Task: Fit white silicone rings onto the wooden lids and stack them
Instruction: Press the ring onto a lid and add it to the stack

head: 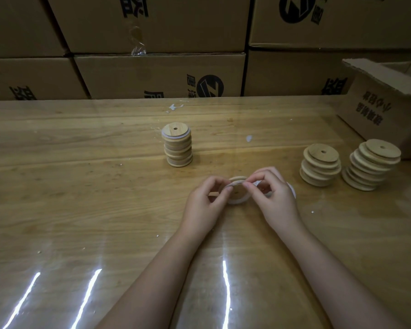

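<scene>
Between both hands, just above the table, is a round wooden lid (237, 192) with a small centre hole. A white silicone ring (241, 200) runs around its edge. My left hand (205, 205) grips the lid's left side, fingers curled over its top. My right hand (271, 198) pinches the ring at the lid's upper right. More white rings (292, 188) show behind my right hand, mostly hidden. A stack of ringed lids (177, 144) stands upright at the table's centre. Two leaning stacks of bare wooden lids (320, 165) (371, 165) stand to the right.
The wooden table (81, 186) has a glossy cover with glare streaks near the front edge. An open cardboard box (387, 100) sits at the right rear. Stacked cartons (152, 48) form a wall behind the table. White scraps (175, 106) lie near the back.
</scene>
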Demonstrator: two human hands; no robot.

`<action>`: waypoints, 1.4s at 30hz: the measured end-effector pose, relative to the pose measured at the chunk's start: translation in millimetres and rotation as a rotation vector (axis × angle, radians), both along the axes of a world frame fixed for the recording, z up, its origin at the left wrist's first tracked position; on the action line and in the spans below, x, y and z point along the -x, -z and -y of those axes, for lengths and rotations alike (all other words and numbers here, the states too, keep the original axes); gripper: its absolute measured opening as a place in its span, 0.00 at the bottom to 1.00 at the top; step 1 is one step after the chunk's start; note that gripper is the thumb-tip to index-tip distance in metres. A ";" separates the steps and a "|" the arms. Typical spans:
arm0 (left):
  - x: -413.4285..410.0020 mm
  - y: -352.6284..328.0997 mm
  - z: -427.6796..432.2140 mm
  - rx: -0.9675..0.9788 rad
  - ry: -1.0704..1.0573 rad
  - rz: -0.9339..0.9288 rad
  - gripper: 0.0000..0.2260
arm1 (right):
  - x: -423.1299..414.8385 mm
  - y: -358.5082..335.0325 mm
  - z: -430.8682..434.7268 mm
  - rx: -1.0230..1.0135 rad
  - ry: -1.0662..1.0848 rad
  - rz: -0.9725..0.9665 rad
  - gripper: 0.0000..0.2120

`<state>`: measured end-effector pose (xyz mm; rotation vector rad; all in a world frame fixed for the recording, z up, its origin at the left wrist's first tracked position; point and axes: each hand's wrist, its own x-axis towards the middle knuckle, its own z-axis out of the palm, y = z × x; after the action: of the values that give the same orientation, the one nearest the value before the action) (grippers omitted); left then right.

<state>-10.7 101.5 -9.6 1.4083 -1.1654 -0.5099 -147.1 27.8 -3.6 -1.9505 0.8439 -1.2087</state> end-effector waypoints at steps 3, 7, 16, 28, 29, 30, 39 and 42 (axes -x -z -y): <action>-0.9 0.5 0.2 0.007 -0.009 0.004 0.10 | -0.2 0.1 0.5 -0.001 0.000 0.000 0.07; 0.2 -0.4 -0.6 0.027 -0.016 0.023 0.10 | 1.2 0.8 2.2 0.004 0.008 -0.011 0.05; -1.6 0.5 -0.7 0.037 -0.058 0.083 0.11 | 3.1 0.4 4.0 0.057 0.006 -0.063 0.05; -4.4 3.9 2.0 0.020 -0.064 0.053 0.10 | 5.6 1.5 8.8 0.100 0.001 -0.092 0.07; -4.2 3.7 2.1 0.020 -0.063 0.042 0.10 | 5.9 1.5 9.0 0.096 -0.001 -0.092 0.07; -3.8 3.3 1.9 0.020 -0.063 0.037 0.10 | 6.2 1.5 9.1 0.093 -0.002 -0.093 0.07; -2.7 0.6 1.2 -0.005 -0.064 -0.021 0.08 | 7.8 2.1 9.3 -0.007 -0.010 -0.051 0.07; -3.2 0.3 1.1 -0.020 -0.071 -0.036 0.07 | 9.5 3.3 11.2 -0.048 0.005 -0.062 0.04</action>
<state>-7.4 100.5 -9.9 1.4465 -1.0807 -0.4961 -156.6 16.6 -6.9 -1.9572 0.9013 -1.1257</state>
